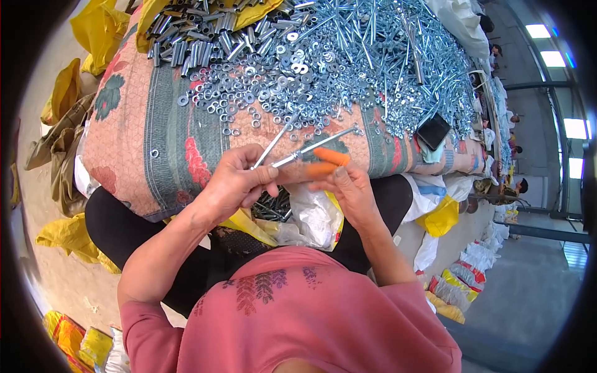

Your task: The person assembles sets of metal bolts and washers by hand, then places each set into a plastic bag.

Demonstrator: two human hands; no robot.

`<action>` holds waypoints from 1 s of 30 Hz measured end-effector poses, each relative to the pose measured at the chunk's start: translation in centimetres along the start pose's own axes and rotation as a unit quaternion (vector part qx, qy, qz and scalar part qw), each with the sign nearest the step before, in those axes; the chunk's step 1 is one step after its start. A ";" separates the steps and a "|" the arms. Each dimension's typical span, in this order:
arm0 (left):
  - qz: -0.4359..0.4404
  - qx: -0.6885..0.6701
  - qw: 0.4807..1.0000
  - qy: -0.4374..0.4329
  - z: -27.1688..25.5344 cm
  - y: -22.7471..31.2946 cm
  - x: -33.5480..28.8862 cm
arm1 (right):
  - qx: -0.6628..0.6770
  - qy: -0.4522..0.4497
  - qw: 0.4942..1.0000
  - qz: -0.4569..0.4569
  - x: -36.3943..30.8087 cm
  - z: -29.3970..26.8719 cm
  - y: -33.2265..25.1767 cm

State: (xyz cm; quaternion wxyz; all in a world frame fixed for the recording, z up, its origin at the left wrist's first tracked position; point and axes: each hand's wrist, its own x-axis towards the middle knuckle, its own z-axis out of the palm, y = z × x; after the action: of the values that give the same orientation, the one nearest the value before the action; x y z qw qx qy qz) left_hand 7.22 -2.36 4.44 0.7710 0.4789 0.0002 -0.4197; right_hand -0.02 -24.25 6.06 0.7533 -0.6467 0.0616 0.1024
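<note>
Left hand [233, 183]: two bolts [273, 144]; right hand [348, 189]: one.

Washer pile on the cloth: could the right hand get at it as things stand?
Probably yes. The washers lie loose and uncovered on the patterned cloth, just beyond the right hand, with nothing between. But that hand, with orange fingertip covers, is busy on a long bolt that the left hand grips.

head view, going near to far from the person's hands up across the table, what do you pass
left hand and right hand holding long bolts → patterned cloth → scattered washers → metal sleeves at the far left, with a heap of long bolts to their right
</note>
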 end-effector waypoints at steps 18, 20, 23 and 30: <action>0.343 0.467 0.810 0.083 1.1 -2.8 -0.4 | 0.087 0.097 0.986 0.101 0.6 3.6 1.0; 0.337 0.453 0.824 0.047 1.0 -2.1 -0.5 | 0.113 0.059 0.989 0.078 0.4 3.1 1.2; 0.251 0.387 0.887 -0.026 0.8 -1.2 -0.8 | 0.095 0.078 0.989 0.087 -0.1 2.4 1.6; 0.058 0.128 0.989 -0.054 0.3 0.0 -0.4 | -0.247 0.092 0.964 -0.030 0.3 -1.6 -1.8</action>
State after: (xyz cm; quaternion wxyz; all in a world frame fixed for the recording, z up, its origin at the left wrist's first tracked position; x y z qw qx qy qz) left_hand 6.84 -2.25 4.77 0.7253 0.5494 -0.1234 -0.3960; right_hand 0.80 -26.06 7.45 0.5644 -0.8206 0.0841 0.0323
